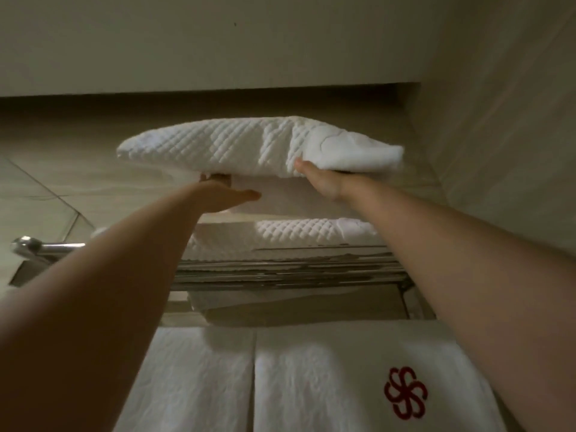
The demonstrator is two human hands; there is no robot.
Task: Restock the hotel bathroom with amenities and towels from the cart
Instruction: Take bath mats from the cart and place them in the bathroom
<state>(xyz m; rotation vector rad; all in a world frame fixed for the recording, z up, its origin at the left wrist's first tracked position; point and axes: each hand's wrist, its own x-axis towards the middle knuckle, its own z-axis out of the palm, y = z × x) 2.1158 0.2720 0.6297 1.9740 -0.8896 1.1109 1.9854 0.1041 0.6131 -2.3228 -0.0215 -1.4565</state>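
Note:
A folded white quilted towel (218, 145) is held up high, just above the chrome towel shelf (280, 272). My left hand (224, 194) lies under its left half, fingers hidden beneath it, thumb stretched out and free. My right hand (321, 179) holds the right half, with the thumb pressed on the front fold and the fingers hidden underneath. Another folded white quilted towel (296, 233) lies on the shelf directly below the held one.
Two white towels (311, 385) hang below the shelf, the right one bearing a red emblem (405, 392). A chrome fitting (37, 247) sticks out at the left. The side wall (498, 120) stands close on the right, and a ceiling ledge runs above.

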